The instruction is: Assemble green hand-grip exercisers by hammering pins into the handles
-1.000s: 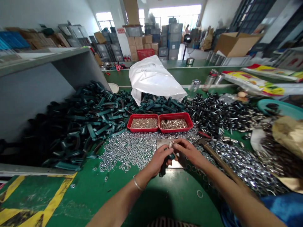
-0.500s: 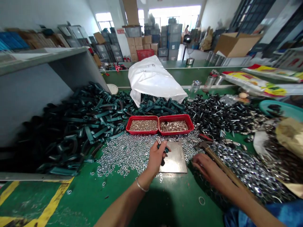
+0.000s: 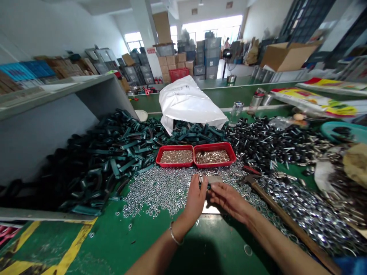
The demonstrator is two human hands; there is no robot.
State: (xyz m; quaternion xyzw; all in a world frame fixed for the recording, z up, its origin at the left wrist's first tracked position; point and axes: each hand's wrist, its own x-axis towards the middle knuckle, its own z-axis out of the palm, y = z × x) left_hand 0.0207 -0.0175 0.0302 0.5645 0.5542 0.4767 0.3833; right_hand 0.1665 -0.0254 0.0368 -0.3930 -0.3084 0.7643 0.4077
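Note:
My left hand (image 3: 195, 198) is closed around a dark green handle-like part (image 3: 209, 186), mostly hidden by the fingers. A small metal spring (image 3: 201, 178) shows at its upper end. My right hand (image 3: 229, 199) meets the part from the right, thumb and fingers pinched together at its end; what lies between them is too small to make out. Both hands hover over a flat metal plate (image 3: 211, 210) on the green table. Around it spread many small metal rings (image 3: 160, 191). Just beyond stand two red trays, one with tiny metal pieces (image 3: 176, 156), the other with small pins (image 3: 212, 156).
A hammer (image 3: 275, 208) lies right of the plate, beside red-handled pliers (image 3: 251, 170) and a heap of larger rings (image 3: 309, 214). Dark green parts (image 3: 123, 149) are piled left, black-headed screws (image 3: 258, 137) at the back right. A white bag (image 3: 189, 101) and glass jar (image 3: 236, 114) stand behind.
My right hand has moved left from beside the hammer to the part in my left hand. The left hand still grips it. The view has tipped up slightly.

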